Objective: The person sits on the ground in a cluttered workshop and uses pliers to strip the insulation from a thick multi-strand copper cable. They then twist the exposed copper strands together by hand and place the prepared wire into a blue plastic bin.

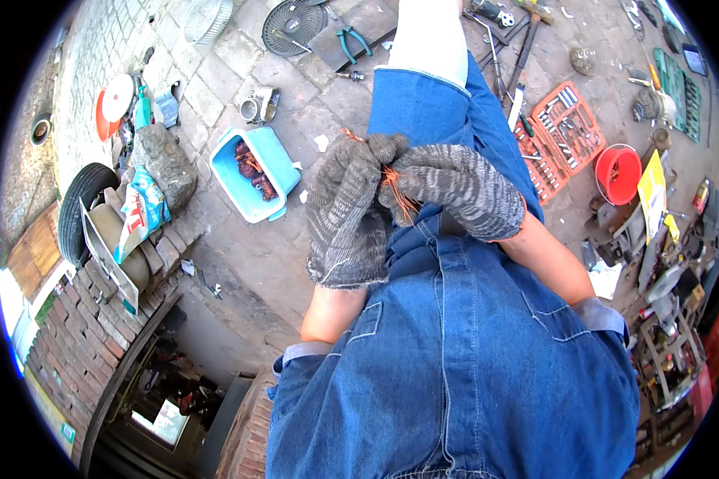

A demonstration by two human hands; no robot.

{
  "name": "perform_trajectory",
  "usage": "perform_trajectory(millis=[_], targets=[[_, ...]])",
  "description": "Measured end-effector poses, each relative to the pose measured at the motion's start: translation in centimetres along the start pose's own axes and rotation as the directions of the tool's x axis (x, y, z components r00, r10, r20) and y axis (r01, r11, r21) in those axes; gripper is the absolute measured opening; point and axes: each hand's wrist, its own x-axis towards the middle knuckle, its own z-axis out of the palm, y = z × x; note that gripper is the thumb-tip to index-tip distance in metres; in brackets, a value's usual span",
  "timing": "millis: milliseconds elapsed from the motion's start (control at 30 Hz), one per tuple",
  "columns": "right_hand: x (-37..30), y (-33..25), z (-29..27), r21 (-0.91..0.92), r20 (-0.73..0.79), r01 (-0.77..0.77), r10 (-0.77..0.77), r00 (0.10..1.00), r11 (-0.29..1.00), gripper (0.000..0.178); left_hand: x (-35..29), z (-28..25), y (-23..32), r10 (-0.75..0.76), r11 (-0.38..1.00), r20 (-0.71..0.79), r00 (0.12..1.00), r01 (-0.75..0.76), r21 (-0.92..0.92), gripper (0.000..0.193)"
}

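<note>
Both of my hands wear grey knitted work gloves and meet in front of my lap. A bundle of thin copper wire [399, 191] sticks out between them, its loose strands fanning downward. My right hand [467, 188] is closed around this bundle with the fingers curled. My left hand [345, 211] is closed too, its fingertips pinching against the right ones, and a short copper strand [351, 135] pokes out above its knuckles. How far the wire runs inside the gloves is hidden. To the left of my hands, a light blue plastic tub [278, 164] holds reddish-brown copper pieces [254, 172].
An orange tool case [569, 128] lies unfolded at the right, beside a red bucket [617, 174]. Pliers [351, 44], a black fan cover [294, 26] and a hammer [527, 48] lie ahead on the paving. A rock [164, 164] and a tyre [86, 209] stand left.
</note>
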Motion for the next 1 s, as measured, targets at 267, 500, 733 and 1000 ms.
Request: perform_trajectory(millis=[267,500,733,1000], targets=[[-0.1,-1.8,-0.3,0.201,0.164,-0.201,0.169,0.972,0.959,0.045,-0.3,0.0,0.6,-0.001,0.999,0.065,0.998,0.004,-0.046,0.031],[-0.7,-1.8,0.1,0.186,0.105,-0.076,0.057,0.993,0.980,0.040,-0.2,-1.1,0.7,-0.114,0.986,0.069,0.991,0.121,-0.112,0.034],[-0.5,-1.8,0.6,0.185,0.078,-0.104,0.091,0.993,0.977,0.035,0.2,-1.3,0.4,-0.052,0.995,0.054,0.997,0.057,-0.085,0.030],[-0.2,-1.4,1.2,0.205,0.042,-0.141,0.135,0.990,0.968,0.030,0.4,-2.2,0.4,-0.121,0.967,0.149,0.981,0.150,-0.206,0.032]])
